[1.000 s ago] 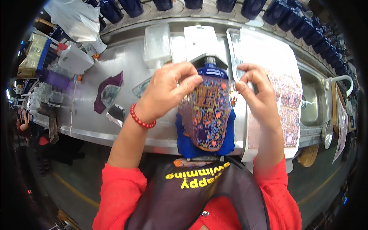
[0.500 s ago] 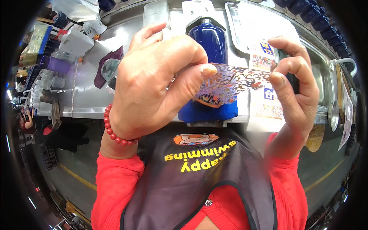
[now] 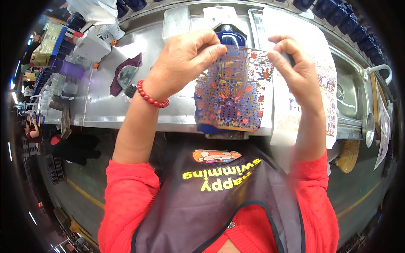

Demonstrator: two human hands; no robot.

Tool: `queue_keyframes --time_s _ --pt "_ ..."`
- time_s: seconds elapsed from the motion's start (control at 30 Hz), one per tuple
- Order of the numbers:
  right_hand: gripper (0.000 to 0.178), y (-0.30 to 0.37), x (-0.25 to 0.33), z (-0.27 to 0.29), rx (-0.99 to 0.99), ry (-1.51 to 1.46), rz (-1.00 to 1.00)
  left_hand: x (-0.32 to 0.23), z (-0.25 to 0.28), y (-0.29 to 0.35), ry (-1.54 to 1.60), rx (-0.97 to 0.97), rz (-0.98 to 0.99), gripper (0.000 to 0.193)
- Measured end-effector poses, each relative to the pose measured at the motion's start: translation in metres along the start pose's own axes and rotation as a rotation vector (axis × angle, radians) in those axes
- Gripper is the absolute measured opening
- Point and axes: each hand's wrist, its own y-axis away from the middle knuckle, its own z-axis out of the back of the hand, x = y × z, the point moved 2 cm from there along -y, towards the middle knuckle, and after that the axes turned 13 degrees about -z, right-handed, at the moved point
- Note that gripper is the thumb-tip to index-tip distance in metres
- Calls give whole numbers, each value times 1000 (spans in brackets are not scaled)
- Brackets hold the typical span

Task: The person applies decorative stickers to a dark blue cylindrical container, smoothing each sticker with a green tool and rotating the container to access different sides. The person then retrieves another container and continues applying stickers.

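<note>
A thin, see-through decal sheet with a colourful ornamental pattern hangs spread out over the bench's front edge. My left hand, with a red bead bracelet at its wrist, pinches the sheet's upper left corner between thumb and forefinger. The upper right corner is pinched by my right hand, its other fingers curled loosely. Behind the sheet lies a glossy dark blue bottle, its neck pointing away from me; its lower body is mostly covered by the decal. A bit of blue cloth shows under the sheet's lower edge.
White paper with printed decals covers the bench on the right, beside a metal sink. A dark purple cloth lies left on the steel bench. A clear tray and several blue bottles stand farther back.
The decal sheet has swung from a nearly edge-on, folded-looking position to hanging flat and spread. My left hand has drawn back up and left; my right hand has moved a little left.
</note>
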Motion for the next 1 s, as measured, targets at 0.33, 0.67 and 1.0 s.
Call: queue_keyframes --time_s 0.33,0.67,1.0 --pt "16 -27 -25 -19 -24 10 -9 40 -6 -9 124 15 58 22" --pt "10 -42 -45 -33 -66 -5 -38 56 -6 -11 191 -30 114 24" --pt "62 23 -15 -58 9 126 21 33 -46 47 -358 -174 -220 76"
